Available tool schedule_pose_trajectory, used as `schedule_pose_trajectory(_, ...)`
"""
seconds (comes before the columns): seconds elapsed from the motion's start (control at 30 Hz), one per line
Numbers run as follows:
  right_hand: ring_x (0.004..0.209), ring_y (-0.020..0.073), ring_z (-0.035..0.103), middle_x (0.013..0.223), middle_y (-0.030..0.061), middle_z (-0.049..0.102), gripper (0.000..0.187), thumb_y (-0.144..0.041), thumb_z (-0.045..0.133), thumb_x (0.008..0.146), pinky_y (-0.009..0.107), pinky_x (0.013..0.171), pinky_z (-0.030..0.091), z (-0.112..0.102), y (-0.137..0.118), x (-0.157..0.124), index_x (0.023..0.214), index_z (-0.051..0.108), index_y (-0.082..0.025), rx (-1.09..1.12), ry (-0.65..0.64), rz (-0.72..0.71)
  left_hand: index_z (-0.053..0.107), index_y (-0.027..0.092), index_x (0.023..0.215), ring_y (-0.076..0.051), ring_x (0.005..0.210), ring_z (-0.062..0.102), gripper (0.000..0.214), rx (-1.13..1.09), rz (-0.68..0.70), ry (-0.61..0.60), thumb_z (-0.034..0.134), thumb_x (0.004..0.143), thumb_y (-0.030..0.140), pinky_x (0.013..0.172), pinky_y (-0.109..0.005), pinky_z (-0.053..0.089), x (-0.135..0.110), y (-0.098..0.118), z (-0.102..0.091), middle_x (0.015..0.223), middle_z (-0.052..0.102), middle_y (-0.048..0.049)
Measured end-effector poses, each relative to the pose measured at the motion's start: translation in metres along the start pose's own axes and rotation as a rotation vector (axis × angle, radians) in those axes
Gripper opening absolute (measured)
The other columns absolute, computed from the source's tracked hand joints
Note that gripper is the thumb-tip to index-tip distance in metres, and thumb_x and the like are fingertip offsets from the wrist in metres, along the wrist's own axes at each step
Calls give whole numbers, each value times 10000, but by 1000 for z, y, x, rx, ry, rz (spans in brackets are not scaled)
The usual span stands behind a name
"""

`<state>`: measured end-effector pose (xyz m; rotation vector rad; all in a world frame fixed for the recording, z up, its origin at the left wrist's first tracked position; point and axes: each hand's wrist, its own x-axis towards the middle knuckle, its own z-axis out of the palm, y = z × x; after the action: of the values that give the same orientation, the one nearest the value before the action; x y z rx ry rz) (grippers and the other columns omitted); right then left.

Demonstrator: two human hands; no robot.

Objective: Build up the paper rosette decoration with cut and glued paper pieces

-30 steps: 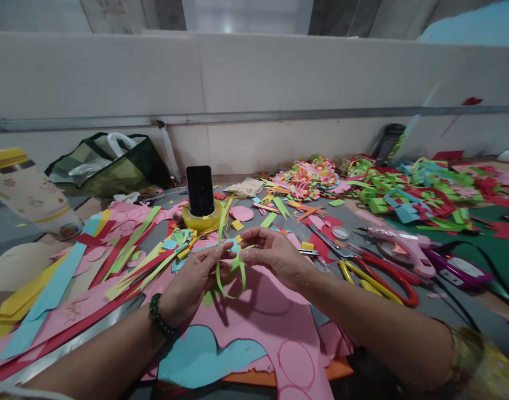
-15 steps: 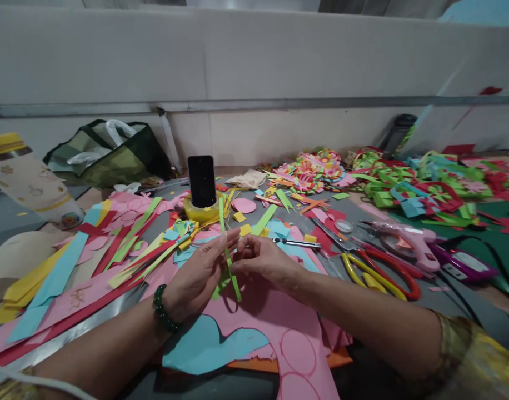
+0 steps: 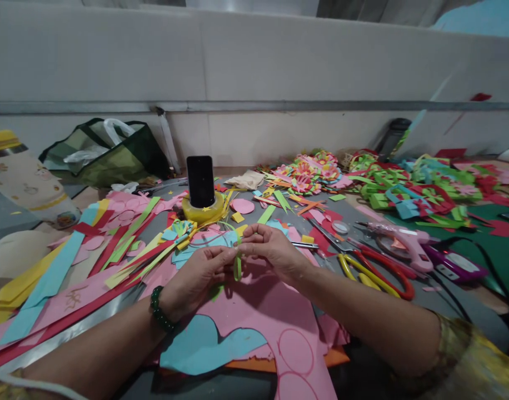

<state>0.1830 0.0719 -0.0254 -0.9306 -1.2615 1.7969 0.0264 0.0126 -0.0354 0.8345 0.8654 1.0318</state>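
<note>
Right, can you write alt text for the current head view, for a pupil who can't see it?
A person's left hand and right hand hold a looped green strip above a pink sheet. Colourful scraps lie around them; a phone stands beyond, and a pink glue gun lies to the right.

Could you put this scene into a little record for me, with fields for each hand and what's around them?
Left hand: fingertips pinching a looped green strip
Left wrist: dark green bead bracelet
Right hand: fingertips on the same strip, meeting the left's
Below the hands: pink sheet with circles drawn on it
Nearest the wearer: blue cutout
Beyond the hands: phone standing at a yellow roll
Right side: pink glue gun
Far side: heap of multicoloured flowers
Far left: green bag
</note>
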Motion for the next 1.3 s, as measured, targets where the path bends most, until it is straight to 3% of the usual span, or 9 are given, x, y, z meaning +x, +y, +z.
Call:
schedule_pose_trajectory(0.1, 573, 82, 566, 621, -57, 636, 393, -212, 846, 491, 212, 576, 418, 3, 2, -1, 765, 567, -172, -6, -15, -9, 658, 126, 755, -99, 524, 561, 220, -8, -42, 9, 728, 740, 334, 463, -195, 447, -1, 0, -1, 639, 618, -21)
schedule_pose_trajectory(0.27, 507, 55, 515, 576, -74, 605, 355, -213, 824, 534, 191, 529, 376, 3, 1, -2, 777, 569, -171, -14, -6, 15, 661, 112, 745, -115, 622, 619, 208, 44, -68, 69, 763, 696, 287, 613, -226, 499, -3, 2, -1, 693, 654, -42)
schedule_pose_trajectory(0.5, 524, 62, 540, 603, -61, 613, 349, -206, 822, 530, 195, 532, 393, 1, 2, 1, 784, 585, -167, -26, -9, -21, 616, 142, 697, -128, 603, 625, 202, 45, -93, 85, 774, 655, 260, 580, -229, 482, -2, 3, -2, 666, 651, -29)
schedule_pose_trajectory(0.7, 592, 96, 582, 645, -39, 630, 331, -231, 810, 555, 239, 601, 457, 1, 3, 0, 787, 582, -169, -94, -17, -83, 635, 140, 726, -108, 576, 604, 175, 20, -82, 55, 760, 686, 256, 535, -198, 444, -1, 2, -6, 668, 655, -27)
schedule_pose_trajectory(0.97, 588, 87, 575, 656, -45, 620, 361, -169, 798, 544, 231, 594, 474, 0, 4, 0, 831, 578, -162, -45, -50, -46, 694, 92, 804, -103, 604, 597, 240, 1, -50, 26, 768, 691, 290, 534, -175, 416, -1, -1, -9, 731, 688, -85)
schedule_pose_trajectory(1.3, 578, 111, 604, 681, -39, 618, 391, -170, 788, 553, 270, 585, 510, 1, 10, 1, 875, 567, -173, -57, -108, 5, 684, 97, 711, -130, 604, 605, 211, -55, -10, 46, 775, 674, 284, 562, -213, 453, -1, 4, -4, 637, 647, -53)
